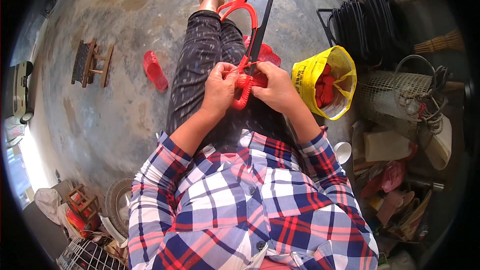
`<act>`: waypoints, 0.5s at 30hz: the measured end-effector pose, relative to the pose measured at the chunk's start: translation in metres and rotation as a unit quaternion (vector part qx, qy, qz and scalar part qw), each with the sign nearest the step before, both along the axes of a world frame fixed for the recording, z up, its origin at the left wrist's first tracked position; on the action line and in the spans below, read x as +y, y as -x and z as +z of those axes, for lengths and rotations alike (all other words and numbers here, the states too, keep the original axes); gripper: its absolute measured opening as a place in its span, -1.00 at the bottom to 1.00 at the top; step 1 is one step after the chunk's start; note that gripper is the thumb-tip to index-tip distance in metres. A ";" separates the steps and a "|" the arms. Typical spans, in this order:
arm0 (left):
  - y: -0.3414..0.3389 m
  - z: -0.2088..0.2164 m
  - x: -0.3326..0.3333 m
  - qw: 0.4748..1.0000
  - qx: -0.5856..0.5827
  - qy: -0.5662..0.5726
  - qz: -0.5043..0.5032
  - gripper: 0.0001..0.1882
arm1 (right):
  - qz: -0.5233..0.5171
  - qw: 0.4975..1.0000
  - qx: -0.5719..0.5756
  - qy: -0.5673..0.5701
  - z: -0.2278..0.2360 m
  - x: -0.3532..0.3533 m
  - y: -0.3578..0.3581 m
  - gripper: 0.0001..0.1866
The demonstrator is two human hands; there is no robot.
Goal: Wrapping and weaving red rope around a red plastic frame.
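Observation:
Over my lap lies a black frame (268,10) with a long bent shape, partly covered in red near its upper end and its lower end. Bright red cord (243,64) runs across the frame between my two hands. My left hand (218,87) pinches this cord at the frame's left side, fingers closed. On the other side my right hand (277,87) is closed too, with thumb and fingers on the cord close to the frame. Below them hangs a red coiled loop (241,101). My fingers hide part of the wound section.
A yellow bag (302,77) holding red bundles (325,90) stands right of my legs. Behind it are stacked black frames (362,22). A wire mesh roll (390,87), white cup (342,152), red slipper (155,70) and small wooden stool (95,63) sit around me.

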State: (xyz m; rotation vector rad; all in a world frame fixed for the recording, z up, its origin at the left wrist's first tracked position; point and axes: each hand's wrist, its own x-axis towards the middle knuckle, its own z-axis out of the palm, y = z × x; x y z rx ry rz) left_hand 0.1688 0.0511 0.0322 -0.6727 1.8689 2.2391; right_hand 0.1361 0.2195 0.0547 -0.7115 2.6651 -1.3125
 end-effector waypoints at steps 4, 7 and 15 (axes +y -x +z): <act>0.002 0.024 -0.006 0.912 0.256 0.320 0.013 -0.88 | -0.078 0.983 -0.041 0.159 0.017 0.014 -0.011 -0.42; -0.009 0.053 -0.002 0.814 0.401 0.419 -0.040 -0.87 | -0.084 0.985 -0.046 0.144 0.031 0.013 -0.023 -0.39; 0.003 0.065 0.003 0.984 0.170 -0.057 0.009 -0.93 | -0.044 0.980 0.064 0.184 0.041 0.029 -0.022 -0.56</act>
